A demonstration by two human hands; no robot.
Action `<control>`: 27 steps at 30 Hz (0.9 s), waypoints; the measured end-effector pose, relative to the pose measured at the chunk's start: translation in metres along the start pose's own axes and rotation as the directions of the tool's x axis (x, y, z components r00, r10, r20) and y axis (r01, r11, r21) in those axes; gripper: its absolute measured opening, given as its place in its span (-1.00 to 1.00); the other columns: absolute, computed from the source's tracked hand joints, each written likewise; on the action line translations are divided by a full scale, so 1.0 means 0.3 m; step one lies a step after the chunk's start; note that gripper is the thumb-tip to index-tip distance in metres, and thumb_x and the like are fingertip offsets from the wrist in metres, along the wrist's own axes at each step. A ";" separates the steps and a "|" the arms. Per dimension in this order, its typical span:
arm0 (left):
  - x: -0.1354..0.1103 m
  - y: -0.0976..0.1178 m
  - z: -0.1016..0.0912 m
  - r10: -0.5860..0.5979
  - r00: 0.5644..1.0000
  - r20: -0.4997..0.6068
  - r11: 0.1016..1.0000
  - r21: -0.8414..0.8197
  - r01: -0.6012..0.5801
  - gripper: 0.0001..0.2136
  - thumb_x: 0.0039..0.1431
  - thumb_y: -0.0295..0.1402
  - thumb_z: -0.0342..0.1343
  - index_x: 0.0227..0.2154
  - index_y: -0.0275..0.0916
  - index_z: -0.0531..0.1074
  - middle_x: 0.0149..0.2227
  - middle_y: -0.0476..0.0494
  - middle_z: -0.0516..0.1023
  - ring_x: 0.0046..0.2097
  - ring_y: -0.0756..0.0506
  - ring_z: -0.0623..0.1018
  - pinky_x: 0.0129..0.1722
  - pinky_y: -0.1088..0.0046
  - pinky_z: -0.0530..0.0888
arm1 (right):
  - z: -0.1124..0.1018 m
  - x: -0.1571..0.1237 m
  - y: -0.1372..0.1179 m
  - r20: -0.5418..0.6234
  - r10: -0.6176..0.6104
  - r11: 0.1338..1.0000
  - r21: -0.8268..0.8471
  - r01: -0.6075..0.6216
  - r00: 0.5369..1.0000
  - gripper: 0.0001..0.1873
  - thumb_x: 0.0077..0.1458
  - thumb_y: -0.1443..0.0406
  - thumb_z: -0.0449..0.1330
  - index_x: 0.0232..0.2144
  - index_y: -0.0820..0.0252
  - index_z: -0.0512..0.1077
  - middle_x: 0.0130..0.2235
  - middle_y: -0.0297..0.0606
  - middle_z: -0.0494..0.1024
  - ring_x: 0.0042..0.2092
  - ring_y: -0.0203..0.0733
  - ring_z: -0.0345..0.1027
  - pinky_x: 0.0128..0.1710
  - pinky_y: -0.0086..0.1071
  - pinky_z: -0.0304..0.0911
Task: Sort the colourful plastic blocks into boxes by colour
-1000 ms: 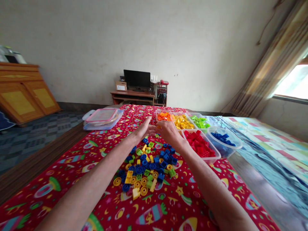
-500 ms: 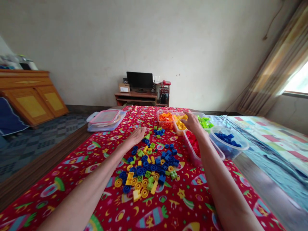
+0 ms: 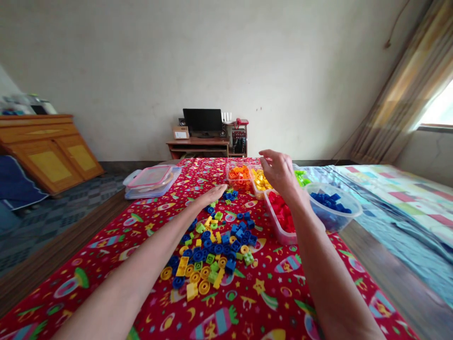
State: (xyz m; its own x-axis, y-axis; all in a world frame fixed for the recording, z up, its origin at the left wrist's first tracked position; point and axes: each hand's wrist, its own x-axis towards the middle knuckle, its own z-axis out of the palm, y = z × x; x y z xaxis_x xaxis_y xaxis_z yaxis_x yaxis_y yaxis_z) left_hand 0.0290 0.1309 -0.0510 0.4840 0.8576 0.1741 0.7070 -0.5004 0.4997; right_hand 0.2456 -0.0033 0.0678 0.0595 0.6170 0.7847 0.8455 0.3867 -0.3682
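Observation:
My left hand (image 3: 214, 194) reaches over the far end of the loose toy building bricks (image 3: 212, 248), fingers stretched out beside a small blue and green cluster (image 3: 230, 194). My right hand (image 3: 279, 171) is raised above the clear tubs, thumb and forefinger apart, with nothing visible between them. Below and around it are a tub of yellow bricks (image 3: 261, 180), a tub of red bricks (image 3: 282, 212) and green bricks (image 3: 302, 178), partly hidden by the hand. Blue, yellow and green bricks and wheel-like round pieces lie mixed on the cloth.
Orange bricks (image 3: 240, 174) fill a tub at the far side. A round tub (image 3: 356, 212) with blue bricks stands at the right. Stacked lids (image 3: 150, 178) lie at the left on the red patterned tablecloth (image 3: 116, 264). A bed (image 3: 389, 236) adjoins the table's right side.
My left hand has moved right and slightly forward, its fingers now stretched toward the small cluster. My right hand has risen and shifted a little left. The view has shifted slightly.

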 end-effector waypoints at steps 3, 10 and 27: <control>0.002 0.043 0.015 0.024 0.999 0.029 1.000 -0.017 -0.024 -0.48 0.24 -0.10 -0.33 -0.10 -0.30 0.45 0.02 -0.24 0.50 0.11 -0.18 0.42 0.15 0.31 0.28 | -0.011 -0.003 -0.024 0.013 -0.003 1.000 0.010 0.003 1.000 -0.69 0.14 0.37 0.00 -0.16 0.25 0.50 -0.17 -0.09 0.59 -0.13 -0.13 0.45 -0.07 -0.27 0.26; -0.107 0.108 -0.039 0.273 0.936 0.222 0.950 -0.215 -0.226 -0.52 0.26 -0.05 -0.26 -0.14 -0.23 0.47 -0.03 -0.13 0.53 0.02 -0.11 0.48 0.10 0.39 0.33 | -0.021 0.001 -0.058 0.047 -0.002 1.000 0.025 0.001 0.999 -0.73 0.16 0.37 0.00 -0.26 0.21 0.50 -0.26 -0.15 0.60 -0.20 -0.16 0.45 -0.14 -0.34 0.25; -0.370 0.310 0.000 0.510 0.807 0.299 0.836 0.049 -0.546 -0.56 0.36 -0.19 -0.28 0.11 -0.23 0.34 0.17 -0.20 0.37 0.21 -0.14 0.33 0.22 0.27 0.22 | 0.032 -0.030 -0.093 0.163 -0.073 0.996 -0.041 0.081 0.984 -0.72 0.18 0.42 -0.03 -0.39 0.23 0.49 -0.39 -0.16 0.56 -0.35 -0.23 0.38 -0.33 -0.41 0.11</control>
State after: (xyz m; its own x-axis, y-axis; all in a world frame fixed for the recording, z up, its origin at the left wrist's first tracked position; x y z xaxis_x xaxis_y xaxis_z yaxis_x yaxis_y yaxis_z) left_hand 0.0409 -0.0108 -0.0240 0.9049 0.4012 0.1420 0.3517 -0.8928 0.2815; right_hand 0.2164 -0.0130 0.0663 -0.0900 0.6904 0.7178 0.8685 0.4072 -0.2828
